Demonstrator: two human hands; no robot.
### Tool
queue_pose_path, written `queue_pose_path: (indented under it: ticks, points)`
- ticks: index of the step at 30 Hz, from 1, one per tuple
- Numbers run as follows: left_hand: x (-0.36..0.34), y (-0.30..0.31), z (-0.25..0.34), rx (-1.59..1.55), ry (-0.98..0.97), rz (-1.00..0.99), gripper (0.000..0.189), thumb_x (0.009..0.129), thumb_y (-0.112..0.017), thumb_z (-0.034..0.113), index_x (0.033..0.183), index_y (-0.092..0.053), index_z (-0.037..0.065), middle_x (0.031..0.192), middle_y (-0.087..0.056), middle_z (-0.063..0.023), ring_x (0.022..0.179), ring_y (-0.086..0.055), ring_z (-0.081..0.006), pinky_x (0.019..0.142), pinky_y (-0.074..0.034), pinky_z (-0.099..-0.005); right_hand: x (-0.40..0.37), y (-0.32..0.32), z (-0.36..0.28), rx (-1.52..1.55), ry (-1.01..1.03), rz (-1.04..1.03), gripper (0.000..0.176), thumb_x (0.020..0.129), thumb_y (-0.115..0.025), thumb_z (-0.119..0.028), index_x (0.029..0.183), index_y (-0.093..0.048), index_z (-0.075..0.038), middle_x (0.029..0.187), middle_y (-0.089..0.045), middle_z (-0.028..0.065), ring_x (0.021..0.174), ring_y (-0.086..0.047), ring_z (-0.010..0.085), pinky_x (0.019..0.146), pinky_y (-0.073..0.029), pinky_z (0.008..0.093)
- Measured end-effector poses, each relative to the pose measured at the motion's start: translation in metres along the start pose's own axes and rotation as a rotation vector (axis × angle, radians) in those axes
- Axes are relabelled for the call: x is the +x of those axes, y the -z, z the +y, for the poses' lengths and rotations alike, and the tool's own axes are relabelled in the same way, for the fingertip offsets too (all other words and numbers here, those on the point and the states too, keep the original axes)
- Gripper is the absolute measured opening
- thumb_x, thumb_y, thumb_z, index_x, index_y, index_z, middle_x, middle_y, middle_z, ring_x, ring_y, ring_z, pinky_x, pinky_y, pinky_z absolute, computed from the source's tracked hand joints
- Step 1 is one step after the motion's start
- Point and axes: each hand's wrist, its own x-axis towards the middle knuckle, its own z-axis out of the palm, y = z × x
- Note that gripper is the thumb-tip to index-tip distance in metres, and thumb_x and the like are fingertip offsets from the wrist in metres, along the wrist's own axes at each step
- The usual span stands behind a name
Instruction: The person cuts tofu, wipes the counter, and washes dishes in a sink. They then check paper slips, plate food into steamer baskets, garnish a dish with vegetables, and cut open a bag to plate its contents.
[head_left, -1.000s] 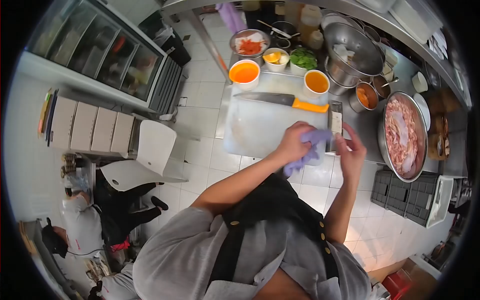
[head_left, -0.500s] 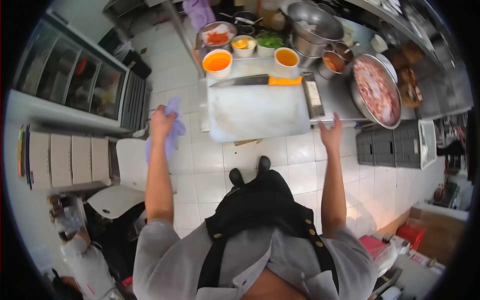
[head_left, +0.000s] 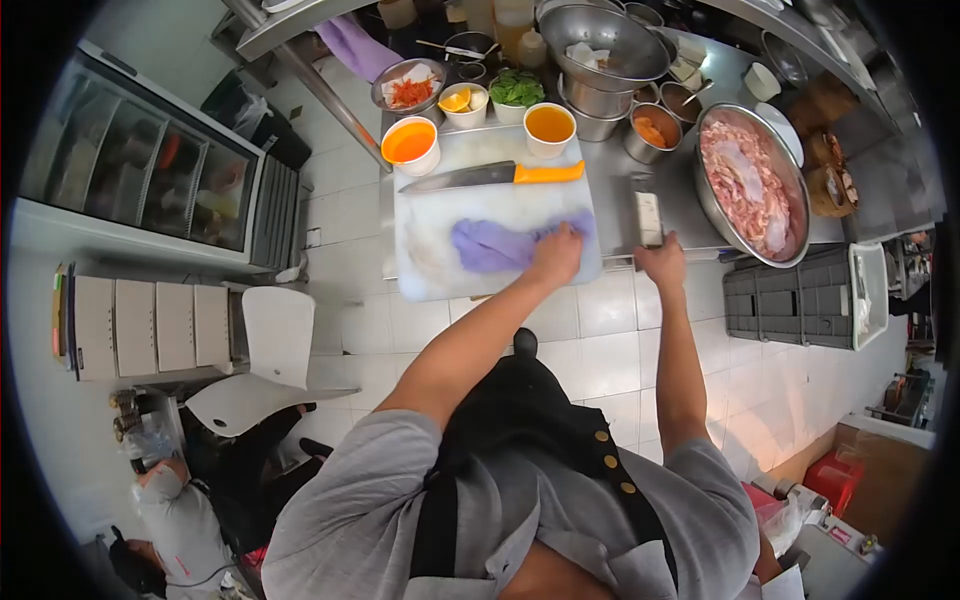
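My left hand (head_left: 557,254) is closed on the right end of a purple cloth (head_left: 490,246), which lies bunched on the white cutting board (head_left: 425,215). Behind the cloth, a knife (head_left: 455,178) with a yellow handle lies across the board. Two tubs of orange liquid stand at the board's back edge, the left tub (head_left: 411,144) and the right tub (head_left: 549,128). My right hand (head_left: 661,262) grips the near end of a dark holder with a pale block (head_left: 648,215), to the right of the board.
A large bowl of raw meat (head_left: 745,180) stands at the right, above grey crates (head_left: 790,300). Bowls and a metal colander (head_left: 610,45) line the back. A white chair (head_left: 278,335) and a seated person (head_left: 185,520) are at the left.
My left hand has swung right from beside the table, bringing the purple cloth onto the board. My right hand has closed at the near end of the block's holder.
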Motion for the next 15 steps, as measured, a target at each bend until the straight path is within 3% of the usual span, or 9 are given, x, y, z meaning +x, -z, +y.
queue_pose_path:
  ticks: [2, 4, 6, 7, 8, 9, 12, 14, 15]
  points:
    - [-0.024, 0.048, 0.008, -0.003, -0.032, -0.103, 0.025, 0.080, -0.049, 0.010, 0.103, -0.059, 0.008, 0.103, -0.055, -0.0231, 0.087, -0.059, -0.0363, 0.074, -0.049, -0.0468, -0.005, 0.013, 0.003, 0.133, -0.147, -0.073, 0.066, 0.059, -0.073, -0.033, 0.104, -0.048, 0.008, 0.092, -0.061, 0.0276, 0.093, -0.059, 0.0422, 0.079, -0.047, 0.0433]
    - [-0.043, 0.056, -0.047, -0.059, -0.001, -0.128, 0.031, 0.077, -0.053, 0.009, 0.107, -0.059, 0.014, 0.100, -0.055, -0.0221, 0.092, -0.058, -0.0362, 0.077, -0.049, -0.0445, -0.008, 0.009, 0.007, 0.180, -0.203, -0.066, 0.068, 0.059, -0.073, -0.035, 0.105, -0.046, 0.006, 0.095, -0.061, 0.0281, 0.093, -0.059, 0.0420, 0.080, -0.047, 0.0428]
    - [-0.083, 0.119, -0.078, -0.034, 0.071, -0.279, 0.039, 0.070, -0.059, 0.011, 0.109, -0.060, 0.016, 0.105, -0.060, -0.0138, 0.098, -0.057, -0.0329, 0.081, -0.049, -0.0414, -0.008, 0.003, 0.017, 0.217, -0.240, -0.060, 0.069, 0.059, -0.073, -0.037, 0.106, -0.044, 0.005, 0.097, -0.060, 0.0286, 0.094, -0.059, 0.0417, 0.080, -0.047, 0.0423]
    - [-0.101, 0.123, -0.123, 0.078, 0.087, -0.413, 0.039, 0.067, -0.061, 0.015, 0.106, -0.062, 0.015, 0.106, -0.062, -0.0110, 0.099, -0.058, -0.0313, 0.082, -0.049, -0.0404, -0.008, -0.006, 0.028, 0.293, -0.250, -0.058, 0.070, 0.059, -0.073, -0.036, 0.107, -0.043, 0.005, 0.100, -0.060, 0.0281, 0.095, -0.059, 0.0393, 0.081, -0.047, 0.0409]
    - [-0.114, 0.164, -0.130, 0.180, 0.332, -0.581, 0.040, 0.066, -0.063, 0.020, 0.106, -0.063, 0.017, 0.099, -0.064, -0.0122, 0.093, -0.060, -0.0322, 0.084, -0.049, -0.0409, -0.006, -0.011, 0.034, 0.373, -0.246, -0.060, 0.071, 0.060, -0.074, -0.036, 0.108, -0.043, 0.006, 0.102, -0.060, 0.0275, 0.096, -0.060, 0.0369, 0.082, -0.046, 0.0395]
    - [-0.135, 0.180, -0.167, 0.260, 0.414, -0.674, 0.043, 0.067, -0.063, 0.027, 0.106, -0.063, 0.008, 0.104, -0.063, -0.0163, 0.097, -0.060, -0.0305, 0.083, -0.050, -0.0377, -0.011, -0.012, 0.040, 0.540, -0.197, -0.073, 0.067, 0.066, -0.072, -0.031, 0.112, -0.043, 0.008, 0.099, -0.059, 0.0179, 0.090, -0.055, 0.0243, 0.079, -0.043, 0.0336]
    - [-0.204, 0.250, -0.243, -0.094, 0.887, -0.481, 0.042, 0.072, -0.062, 0.025, 0.109, -0.061, 0.006, 0.102, -0.064, -0.0158, 0.098, -0.061, -0.0290, 0.083, -0.050, -0.0385, -0.029, 0.003, 0.034, 1.122, -0.303, -0.306, 0.048, 0.079, -0.063, -0.029, 0.113, -0.043, -0.001, 0.094, -0.058, 0.0133, 0.070, -0.062, 0.0224, 0.050, -0.052, 0.0335]
    - [-0.263, 0.234, -0.286, -1.554, 1.017, 0.269, 0.041, 0.078, -0.059, 0.021, 0.115, -0.056, 0.003, 0.106, -0.063, -0.0135, 0.099, -0.061, -0.0275, 0.085, -0.049, -0.0417, -0.053, 0.026, 0.018, 1.193, -0.273, -0.442, 0.044, 0.080, -0.059, -0.026, 0.112, -0.042, -0.002, 0.095, -0.056, 0.0125, 0.071, -0.065, 0.0289, 0.046, -0.055, 0.0340]
    - [-0.287, 0.210, -0.300, -1.720, 0.995, 0.315, 0.041, 0.081, -0.056, 0.019, 0.118, -0.052, 0.003, 0.110, -0.061, -0.0130, 0.101, -0.059, -0.0276, 0.088, -0.048, -0.0443, -0.060, 0.021, 0.021, 1.213, -0.227, -0.455, 0.042, 0.079, -0.059, -0.025, 0.111, -0.042, -0.003, 0.093, -0.055, 0.0120, 0.070, -0.063, 0.0282, 0.048, -0.055, 0.0359]
